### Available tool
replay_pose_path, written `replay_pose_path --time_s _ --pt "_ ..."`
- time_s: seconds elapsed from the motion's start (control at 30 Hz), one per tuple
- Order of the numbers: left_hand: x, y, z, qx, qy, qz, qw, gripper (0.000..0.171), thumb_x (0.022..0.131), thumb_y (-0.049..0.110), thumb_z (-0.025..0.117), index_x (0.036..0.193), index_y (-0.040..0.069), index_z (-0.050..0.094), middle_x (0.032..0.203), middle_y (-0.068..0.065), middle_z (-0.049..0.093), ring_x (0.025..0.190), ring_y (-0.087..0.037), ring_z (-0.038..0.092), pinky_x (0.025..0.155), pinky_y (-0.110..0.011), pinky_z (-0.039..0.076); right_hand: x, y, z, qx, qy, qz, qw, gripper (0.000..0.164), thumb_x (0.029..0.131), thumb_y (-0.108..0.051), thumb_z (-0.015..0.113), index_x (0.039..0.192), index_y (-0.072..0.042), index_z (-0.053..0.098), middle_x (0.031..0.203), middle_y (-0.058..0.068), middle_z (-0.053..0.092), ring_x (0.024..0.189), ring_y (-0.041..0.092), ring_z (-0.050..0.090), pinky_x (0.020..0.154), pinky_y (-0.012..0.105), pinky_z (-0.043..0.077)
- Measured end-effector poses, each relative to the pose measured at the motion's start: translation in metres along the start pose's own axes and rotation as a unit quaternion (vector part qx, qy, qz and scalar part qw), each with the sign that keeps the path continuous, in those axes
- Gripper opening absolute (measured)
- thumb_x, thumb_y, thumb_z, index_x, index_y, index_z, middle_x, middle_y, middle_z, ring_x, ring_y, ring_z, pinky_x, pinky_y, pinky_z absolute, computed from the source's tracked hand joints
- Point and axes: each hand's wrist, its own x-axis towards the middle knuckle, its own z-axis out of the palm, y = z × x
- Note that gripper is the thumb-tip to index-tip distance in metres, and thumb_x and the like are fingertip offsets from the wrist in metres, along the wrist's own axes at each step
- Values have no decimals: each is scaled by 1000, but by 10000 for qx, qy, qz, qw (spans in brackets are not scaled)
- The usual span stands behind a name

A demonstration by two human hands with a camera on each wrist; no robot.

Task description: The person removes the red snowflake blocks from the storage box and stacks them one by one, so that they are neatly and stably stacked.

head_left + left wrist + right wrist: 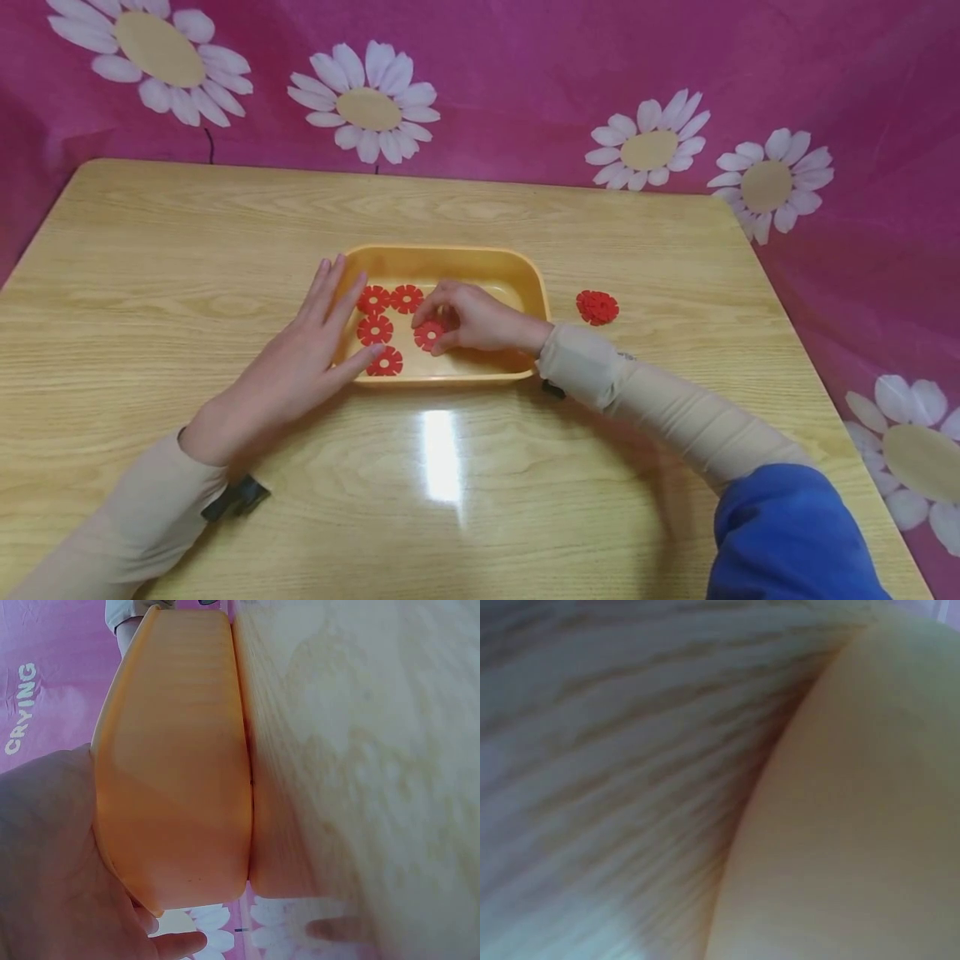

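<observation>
A shallow yellow plastic tray (450, 380) sits on the table. Inside, several red notched plastic discs (375, 329) with round center holes lie in an L along the left side and toward the back. My right hand (480, 317) reaches over the tray's right side and pinches another red disc (429, 336) between thumb and fingers, low over the tray floor. My left hand (300, 358) rests across the left rim with its fingers straight, the thumb beside the nearest disc. In the left wrist view, that hand (60, 862) lies along the rim of the tray (180, 765).
A small pile of red discs (597, 307) lies on the wooden table (225, 225), just right of the tray. Pink cloth (517, 92) with white daisies hangs behind the table and along its right side. The tray's outer wall (855, 810) fills much of the right wrist view.
</observation>
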Motion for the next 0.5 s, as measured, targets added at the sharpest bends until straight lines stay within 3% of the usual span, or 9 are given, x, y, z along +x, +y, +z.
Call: replay_pose_path --time_s 0.3,0.5 --pt "-1 -1 1 -49 55 1 10000 92 95 50 57 159 16 2 162 1 -20 148 -20 -17 99 -65 37 -7 0 -5 302 188 -151 9993 33 79 -5 82 108 -10 69 105 1 62 87 16 56 78 27 50" --pt "-1 -1 1 -16 84 61 9999 90 96 50 55 159 14 2 162 0 -20 148 -24 -15 102 -65 34 -29 -2 -38 753 709 -234 9944 38 76 -2 83 111 -5 69 107 3 66 78 17 60 71 28 53"
